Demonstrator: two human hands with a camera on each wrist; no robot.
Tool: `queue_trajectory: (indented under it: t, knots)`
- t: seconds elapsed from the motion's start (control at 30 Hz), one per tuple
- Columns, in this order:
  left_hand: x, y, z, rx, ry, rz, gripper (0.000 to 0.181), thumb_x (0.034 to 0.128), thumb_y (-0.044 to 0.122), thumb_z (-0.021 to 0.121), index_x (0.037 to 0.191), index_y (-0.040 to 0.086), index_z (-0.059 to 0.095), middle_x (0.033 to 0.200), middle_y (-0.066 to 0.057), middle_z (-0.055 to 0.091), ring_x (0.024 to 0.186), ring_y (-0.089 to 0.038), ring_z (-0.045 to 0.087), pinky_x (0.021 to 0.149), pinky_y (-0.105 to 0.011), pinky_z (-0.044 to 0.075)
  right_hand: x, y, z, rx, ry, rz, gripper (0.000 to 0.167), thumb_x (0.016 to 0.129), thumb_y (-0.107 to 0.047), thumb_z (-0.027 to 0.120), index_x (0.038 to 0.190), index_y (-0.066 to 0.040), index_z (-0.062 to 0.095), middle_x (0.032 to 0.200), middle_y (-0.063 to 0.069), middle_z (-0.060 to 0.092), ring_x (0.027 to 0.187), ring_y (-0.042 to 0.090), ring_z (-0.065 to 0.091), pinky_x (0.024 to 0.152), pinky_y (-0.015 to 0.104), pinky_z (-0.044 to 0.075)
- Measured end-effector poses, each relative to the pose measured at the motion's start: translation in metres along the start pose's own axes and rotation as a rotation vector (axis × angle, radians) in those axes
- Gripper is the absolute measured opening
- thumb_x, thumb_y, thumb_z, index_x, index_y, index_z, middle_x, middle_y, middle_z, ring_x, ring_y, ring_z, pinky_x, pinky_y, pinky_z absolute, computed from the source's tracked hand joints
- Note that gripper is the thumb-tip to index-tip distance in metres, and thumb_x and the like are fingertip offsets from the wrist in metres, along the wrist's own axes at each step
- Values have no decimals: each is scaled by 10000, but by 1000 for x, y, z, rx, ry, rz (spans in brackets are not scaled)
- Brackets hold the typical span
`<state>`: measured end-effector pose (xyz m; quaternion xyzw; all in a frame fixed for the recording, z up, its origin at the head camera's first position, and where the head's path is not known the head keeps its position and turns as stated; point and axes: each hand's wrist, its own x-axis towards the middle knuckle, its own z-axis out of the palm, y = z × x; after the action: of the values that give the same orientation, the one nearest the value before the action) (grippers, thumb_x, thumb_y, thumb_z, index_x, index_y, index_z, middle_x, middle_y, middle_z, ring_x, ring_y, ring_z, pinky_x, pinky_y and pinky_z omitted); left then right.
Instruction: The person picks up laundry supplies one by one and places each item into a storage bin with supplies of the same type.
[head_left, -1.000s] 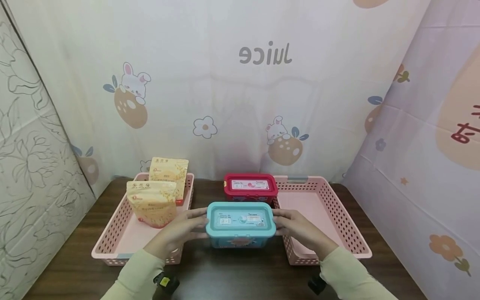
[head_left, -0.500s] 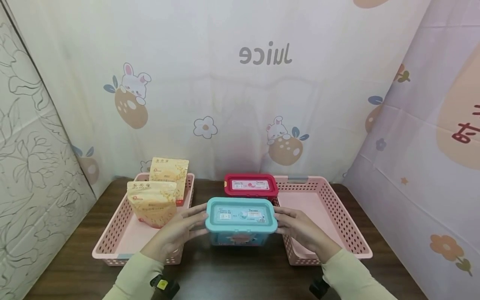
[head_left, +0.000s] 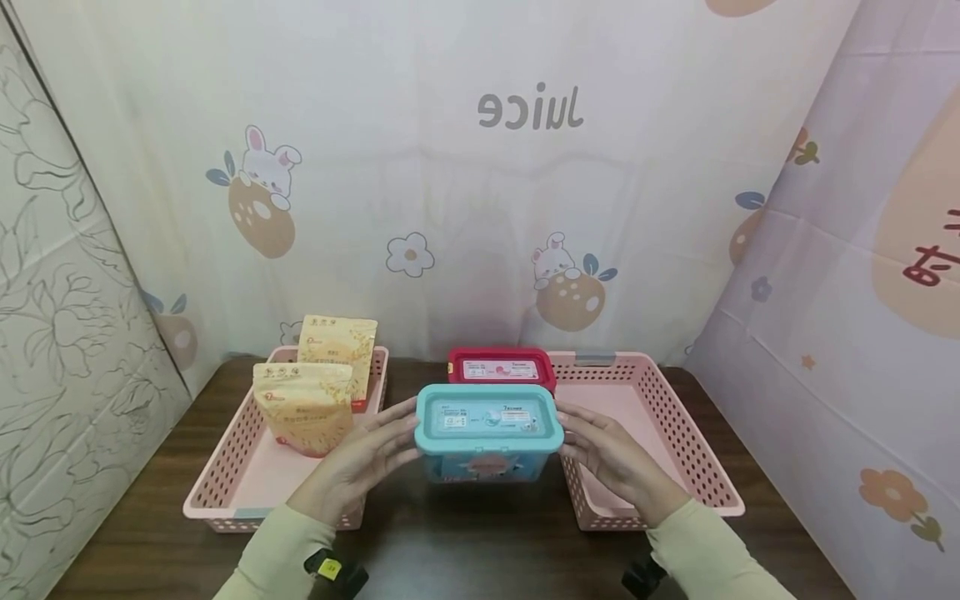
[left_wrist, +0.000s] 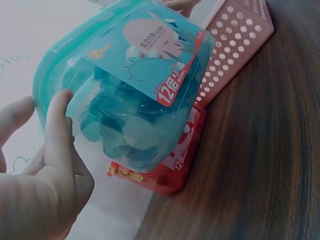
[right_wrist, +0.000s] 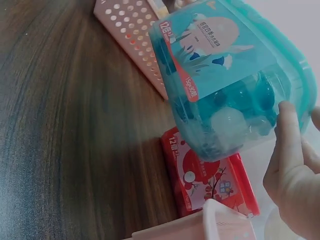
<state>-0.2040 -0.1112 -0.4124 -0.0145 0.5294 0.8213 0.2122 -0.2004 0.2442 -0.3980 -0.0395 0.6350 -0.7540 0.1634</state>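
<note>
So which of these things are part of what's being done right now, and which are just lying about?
In the job:
Teal tub, raised off the table
Left hand and right hand, holding its two ends

Apparently just lying about, unheld:
Red tub, behind it
Front yellow pouch and rear yellow pouch, in the left basket
Right basket

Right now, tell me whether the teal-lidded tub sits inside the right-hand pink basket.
No, the left hand and right hand hold the teal-lidded tub above the table, outside the right-hand pink basket.

Smooth translucent plastic tub (left_wrist: 132,90), faintly glossy wood-grain table (head_left: 472,554)
</note>
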Motion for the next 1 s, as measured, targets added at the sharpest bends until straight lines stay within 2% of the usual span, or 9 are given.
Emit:
queue_trajectory:
  t: [0.13, 0.27, 0.47, 0.67, 0.8, 0.9, 1.0]
  knots:
    - [2, 1, 3, -27, -26, 16, 644, 949, 212, 719, 1512, 96, 428, 1457, -136, 510, 1193, -256, 611, 1000, -385, 500, -1, -2, -1, 56, -16, -29, 591, 1042, -146, 557, 1520, 88, 300, 1273, 81, 632, 1103, 197, 647, 972, 327, 516]
    - [4, 1, 3, -54, -50, 34, 624, 975, 196, 683, 1526, 94, 408, 1465, -131, 507, 1192, -245, 613, 997, -379, 500, -2, -3, -4, 84, -22, -36, 540, 1045, -145, 553, 1510, 54, 365, 1278, 78, 636, 1116, 202, 643, 985, 346, 509]
    - [7, -2, 5, -79, -70, 56, 612, 987, 178, 662, 1533, 94, 397, 1479, -128, 484, 1221, -264, 596, 1003, -385, 494, -4, -6, -5, 80, -3, -43, 526, 1045, -154, 555, 1503, 45, 388, 1298, 77, 621, 1131, 202, 634, 989, 346, 504]
    - [11, -4, 11, -100, -93, 82, 588, 1005, 148, 626, 1533, 60, 385, 1457, -137, 489, 1182, -246, 610, 1000, -393, 496, -6, -10, -9, 43, 18, -53, 520, 1042, -173, 565, 1488, 47, 413, 1332, 61, 604, 1162, 211, 621, 999, 345, 496]
    - [16, -7, 17, -102, -76, 89, 556, 1000, 157, 636, 1513, 81, 432, 1473, -121, 478, 1211, -262, 589, 1008, -397, 495, -8, -13, -14, 38, 33, -66, 398, 1038, -168, 572, 1410, -28, 561, 1321, 37, 617, 1145, 200, 628, 994, 339, 501]
    - [20, -8, 23, -97, -71, 93, 537, 992, 171, 652, 1491, 92, 471, 1477, -113, 476, 1220, -268, 574, 1004, -394, 501, -9, -16, -18, 46, 45, -75, 273, 1040, -160, 567, 1278, -107, 690, 1284, 10, 642, 1113, 184, 646, 977, 323, 512]
    - [23, -8, 28, -85, -87, 106, 536, 991, 174, 654, 1488, 84, 475, 1477, -122, 474, 1213, -262, 569, 998, -390, 507, -10, -19, -23, 48, 48, -82, 233, 1045, -154, 554, 1170, -162, 751, 1254, -13, 661, 1095, 175, 657, 964, 312, 518]
